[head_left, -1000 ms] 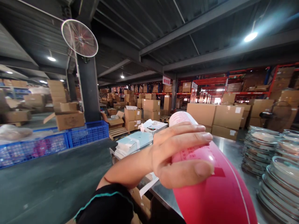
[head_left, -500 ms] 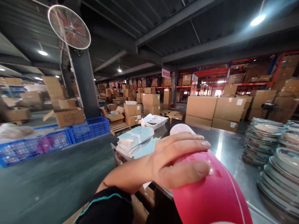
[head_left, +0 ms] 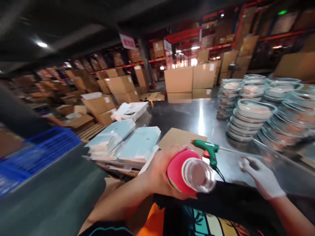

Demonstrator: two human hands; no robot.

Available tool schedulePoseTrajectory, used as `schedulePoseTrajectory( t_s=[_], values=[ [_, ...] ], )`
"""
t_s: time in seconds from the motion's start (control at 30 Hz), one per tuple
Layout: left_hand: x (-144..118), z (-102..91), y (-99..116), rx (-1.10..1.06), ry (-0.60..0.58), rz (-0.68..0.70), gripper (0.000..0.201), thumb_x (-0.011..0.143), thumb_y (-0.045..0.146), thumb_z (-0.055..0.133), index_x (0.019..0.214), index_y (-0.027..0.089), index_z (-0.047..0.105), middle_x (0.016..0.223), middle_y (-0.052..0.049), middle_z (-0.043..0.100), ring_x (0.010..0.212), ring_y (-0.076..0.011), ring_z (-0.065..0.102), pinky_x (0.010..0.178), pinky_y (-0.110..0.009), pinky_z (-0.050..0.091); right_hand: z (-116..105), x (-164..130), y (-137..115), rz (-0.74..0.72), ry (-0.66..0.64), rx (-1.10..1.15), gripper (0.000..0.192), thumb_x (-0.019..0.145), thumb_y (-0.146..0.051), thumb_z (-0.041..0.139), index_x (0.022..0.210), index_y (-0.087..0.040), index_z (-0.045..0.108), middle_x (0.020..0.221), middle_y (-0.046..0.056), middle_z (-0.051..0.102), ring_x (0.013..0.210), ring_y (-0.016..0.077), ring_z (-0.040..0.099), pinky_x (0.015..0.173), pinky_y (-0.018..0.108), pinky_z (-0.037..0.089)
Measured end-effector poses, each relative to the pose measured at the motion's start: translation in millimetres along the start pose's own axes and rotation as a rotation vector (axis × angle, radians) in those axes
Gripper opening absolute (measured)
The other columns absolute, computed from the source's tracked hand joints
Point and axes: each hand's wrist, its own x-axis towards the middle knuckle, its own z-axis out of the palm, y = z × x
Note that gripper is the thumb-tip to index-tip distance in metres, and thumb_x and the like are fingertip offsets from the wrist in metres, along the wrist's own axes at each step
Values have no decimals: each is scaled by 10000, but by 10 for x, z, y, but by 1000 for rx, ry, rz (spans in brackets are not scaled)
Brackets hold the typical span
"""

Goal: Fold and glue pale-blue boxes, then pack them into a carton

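My left hand (head_left: 163, 175) is wrapped round a pink bottle (head_left: 178, 172). The bottle is tilted with its clear, round mouth (head_left: 199, 175) facing me, and no cap shows on it. In a white glove, my right hand (head_left: 262, 173) hovers by the table's front edge with thumb and fingers pinched together. Something small and pale may be between those fingertips, but blur hides what it is. Between the two hands a green glue gun (head_left: 209, 150) lies on the metal table, beside a flat cardboard piece (head_left: 180, 139).
Stacks of clear-rimmed round containers (head_left: 251, 119) stand on the right of the metal table (head_left: 182, 114). Pale blue flat packs (head_left: 140, 142) and a white tray (head_left: 134, 111) lie at left. Blue crates (head_left: 49, 147) and cartons (head_left: 178, 80) stand beyond.
My left hand has brought the bottle down from close before me, turning its mouth into view. My view has swung right and down, so the glue gun and my gloved right hand now show.
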Motion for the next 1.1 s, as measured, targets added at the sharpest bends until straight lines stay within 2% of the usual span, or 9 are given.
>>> schedulePoseTrajectory(
  t_s=[0.07,0.23,0.37,0.47,0.63,0.77,0.9,1.0,1.1],
  values=[
    [-152,159,-38,-42,-85,-184,1180,583,585,1046,1572,241,502,1283,-166,801,1128,-395,815,1011,-486,670,56,-64,-203,-74,-19,105,540,833,-758,791,1046,-264,749,925,118,776,820,276,769,778,411,648],
    [-445,409,-122,-183,-273,-650,968,589,443,1018,1434,204,613,1322,-169,781,1177,-408,788,1044,-508,645,252,-367,-1031,-564,-384,-63,413,1025,-581,662,1221,-222,720,1085,90,778,1005,229,738,970,362,604],
    [-539,466,-128,-383,-366,-789,900,592,342,991,1410,237,632,1304,-126,785,1181,-409,771,1079,-565,623,403,-438,-1378,-798,-459,-276,211,1041,-380,710,1095,-176,717,1012,82,745,961,200,681,901,305,548],
    [-596,430,-158,-537,-401,-872,931,572,450,1020,1398,245,643,1209,-117,795,1180,-417,754,1083,-584,608,432,-372,-1437,-904,-572,-376,145,1043,-297,717,1001,-159,703,957,56,717,881,174,614,791,274,474],
    [-656,386,-385,-788,-619,-946,1096,455,599,1056,1410,225,671,1232,-123,788,1176,-405,740,1075,-534,597,366,-286,-1536,-1115,-785,-548,167,1118,-295,602,1069,-194,725,984,37,689,778,162,516,674,308,319],
    [-641,420,-523,-923,-824,-902,1019,409,504,1063,1327,224,721,1264,-92,792,1118,-367,752,1009,-476,618,419,-294,-1617,-1024,-963,-501,211,1130,-228,495,1072,-211,697,978,28,700,770,155,563,673,292,366],
    [-640,384,-687,-950,-768,-912,832,371,376,1064,1117,201,738,1050,-22,793,1002,-326,762,900,-429,635,605,-168,-1533,-800,-1011,-419,336,1091,-281,444,787,-250,584,762,16,668,642,162,604,605,290,452],
    [-704,303,-756,-900,-670,-923,749,475,393,1030,1114,192,695,1043,-24,774,1032,-332,766,908,-437,632,806,-20,-1346,-778,-873,-424,214,969,-379,556,784,-293,619,793,79,731,671,225,665,643,348,537],
    [-828,256,-711,-607,-623,-923,689,648,491,959,1191,196,653,1153,-69,774,1116,-345,761,943,-433,622,1070,69,-1104,-512,-596,-531,326,848,-589,601,871,-286,720,841,133,786,677,293,714,609,406,559]
  ],
)
